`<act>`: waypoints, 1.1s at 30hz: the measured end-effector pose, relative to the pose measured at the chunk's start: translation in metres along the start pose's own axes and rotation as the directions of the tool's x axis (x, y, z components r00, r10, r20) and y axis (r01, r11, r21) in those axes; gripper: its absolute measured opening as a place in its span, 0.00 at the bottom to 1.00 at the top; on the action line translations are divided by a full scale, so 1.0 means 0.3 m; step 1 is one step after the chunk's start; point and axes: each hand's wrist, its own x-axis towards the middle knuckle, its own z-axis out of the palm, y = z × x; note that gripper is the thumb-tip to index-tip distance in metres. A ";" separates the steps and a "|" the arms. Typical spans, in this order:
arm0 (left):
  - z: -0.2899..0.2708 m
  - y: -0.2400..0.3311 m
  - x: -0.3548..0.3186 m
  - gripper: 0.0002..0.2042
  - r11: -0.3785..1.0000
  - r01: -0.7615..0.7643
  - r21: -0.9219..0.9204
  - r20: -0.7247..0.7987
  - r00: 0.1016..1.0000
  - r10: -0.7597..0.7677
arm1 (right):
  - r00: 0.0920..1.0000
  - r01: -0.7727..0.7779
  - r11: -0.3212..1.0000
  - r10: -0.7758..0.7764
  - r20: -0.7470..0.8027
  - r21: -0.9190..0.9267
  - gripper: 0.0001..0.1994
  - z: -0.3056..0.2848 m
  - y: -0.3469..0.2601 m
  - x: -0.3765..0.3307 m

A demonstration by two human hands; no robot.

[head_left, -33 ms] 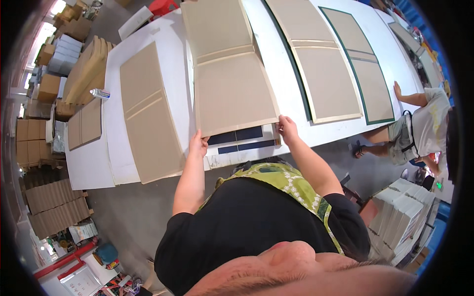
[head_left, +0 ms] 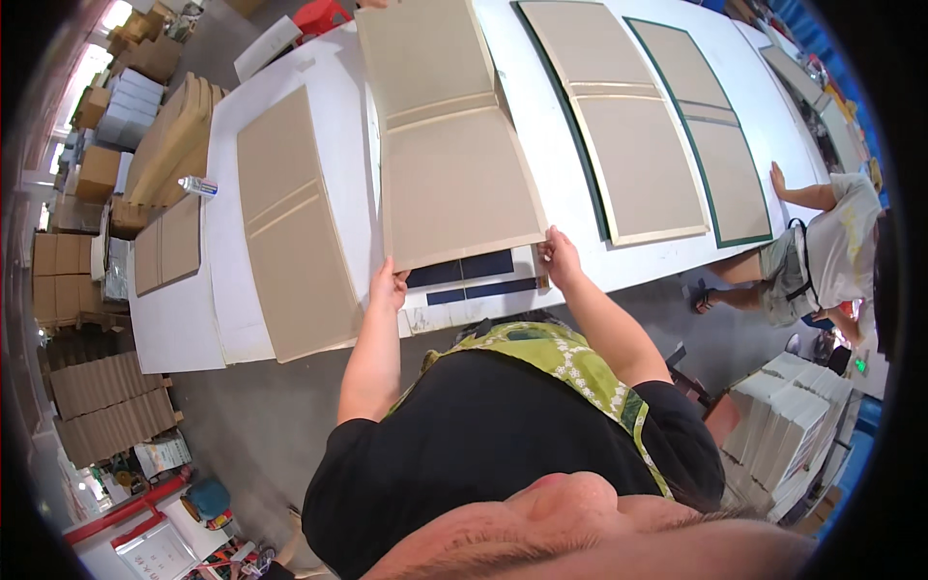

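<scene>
A large grey-beige board with pale edging and a pale double band across its middle lies before me, its near edge raised off the table. My left hand pinches its near left corner, thumb on top. At the near right corner my right hand grips the same board. Under the raised edge a dark blue strip and a wider dark blue piece show on a white surface; the rest is hidden beneath the board. Another person's fingers show at the board's far left corner.
The white table also carries a beige board on the left, a smaller board and a spray can. Right of me lie a pale-edged board and a green-edged board. A co-worker stands at the right.
Another person's fingers have come into view at the board's far left corner. My hands keep their hold at the near corners, almost unmoved.
</scene>
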 end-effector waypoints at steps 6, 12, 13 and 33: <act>0.015 0.041 -0.028 0.14 0.989 -0.042 -0.143 0.047 0.998 0.049 | 0.980 -0.129 0.980 0.102 0.171 0.154 0.13 0.102 -0.050 -0.057; 0.065 0.048 -0.091 0.13 0.976 -0.096 -0.193 0.191 0.972 0.133 | 0.973 -0.050 0.995 0.068 0.222 -0.084 0.13 0.209 -0.122 -0.064; 0.073 0.043 -0.103 0.13 0.976 -0.102 -0.194 0.201 0.969 0.142 | 0.973 -0.061 0.996 0.075 0.220 -0.070 0.13 0.215 -0.123 -0.072; 0.066 -0.057 -0.114 0.09 0.971 -0.089 -0.223 0.267 0.952 0.148 | 0.966 -0.181 0.983 0.177 0.187 0.003 0.08 0.135 -0.053 0.033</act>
